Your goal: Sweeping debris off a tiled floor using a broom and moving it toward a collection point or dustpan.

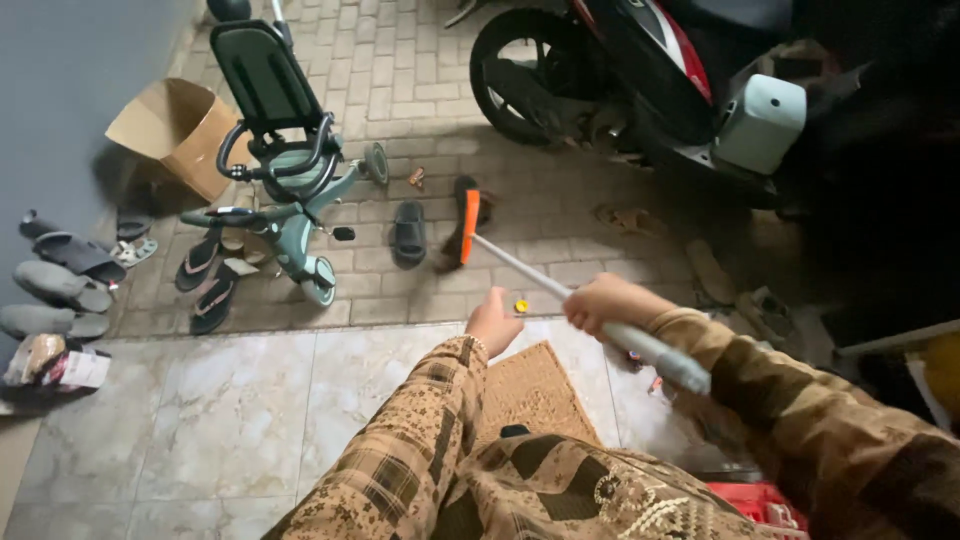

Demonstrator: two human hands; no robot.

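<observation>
My right hand grips the pale grey handle of a broom that slants away from me. Its orange and black head rests on the brick paving beside a dark sandal. My left hand hovers just left of the handle with its fingers curled, and I cannot see anything in it. Both arms wear brown patterned sleeves. A brown doormat lies under my hands on the marble tiles.
A teal child's tricycle stands at the left with sandals around it and an open cardboard box behind. Slippers line the wall. A motorbike is parked at the top right. A small yellow object lies by the mat.
</observation>
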